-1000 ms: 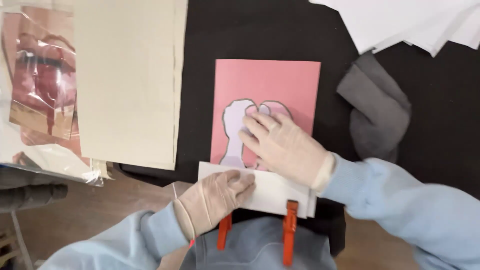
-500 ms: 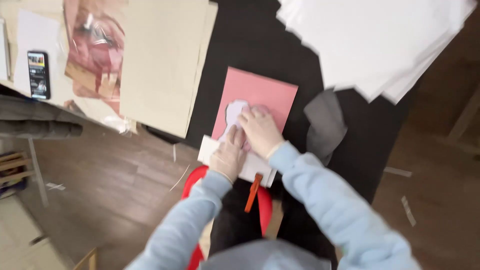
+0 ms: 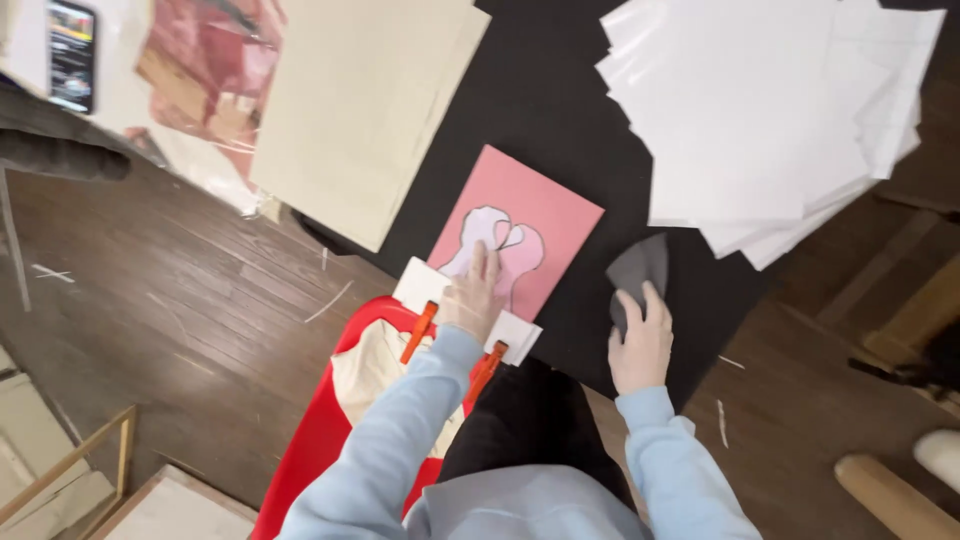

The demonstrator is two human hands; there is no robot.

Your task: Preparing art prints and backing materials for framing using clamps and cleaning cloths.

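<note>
A pink card (image 3: 548, 215) with a pale outlined cut-out shape (image 3: 500, 240) lies on the black table cover (image 3: 560, 90). My gloved left hand (image 3: 472, 298) rests flat on the card's near edge, fingers over the shape. Below it, two orange clips (image 3: 418, 332) hold a white strip (image 3: 420, 280). My right hand (image 3: 640, 345) is off to the right, its fingertips lying on the near end of a crumpled grey cloth (image 3: 640, 268). Neither hand grips anything that I can see.
A fanned stack of white sheets (image 3: 770, 110) covers the table's far right. Beige boards (image 3: 370, 110) lie at the far left, beside a plastic-wrapped picture (image 3: 210, 70) and a phone (image 3: 70, 45). A red seat (image 3: 320, 430) and wooden floor (image 3: 180, 290) are below.
My right hand has left the pink card and moved right onto the grey cloth. My left hand has slid up from the white strip onto the card. My head has pulled back.
</note>
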